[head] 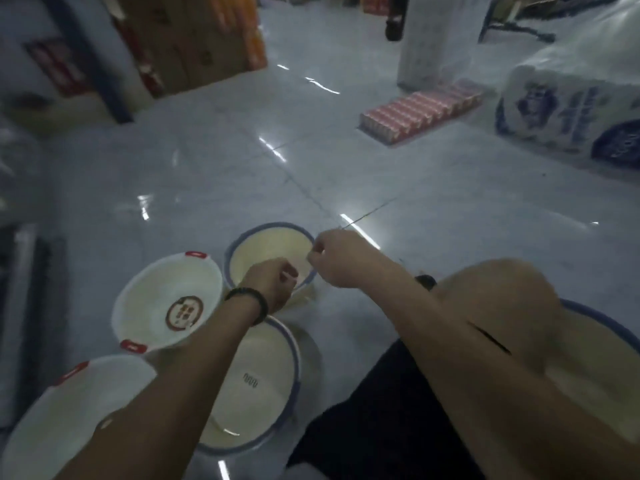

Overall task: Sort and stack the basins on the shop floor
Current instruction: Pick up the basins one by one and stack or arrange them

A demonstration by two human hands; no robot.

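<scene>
A cream basin with a blue rim (pixel 263 244) is tilted up off the grey floor, and both hands grip it. My left hand (pixel 273 284) closes on its near rim. My right hand (pixel 332 261) pinches its right rim. Below it lies a second blue-rimmed cream basin (pixel 256 386) flat on the floor, partly hidden by my left forearm. To the left sits a white basin with red handles and a red round logo (pixel 166 303). Another white red-handled basin (pixel 69 420) fills the bottom left corner. A blue rim (pixel 602 323) shows behind my right knee.
A shrink-wrapped pack of red cartons (pixel 419 112) lies on the floor at the back right. Large wrapped bales (pixel 568 109) stand at the far right. Cardboard boxes (pixel 187 46) and shelving stand at the back left. A white pillar (pixel 429 43) rises at the back.
</scene>
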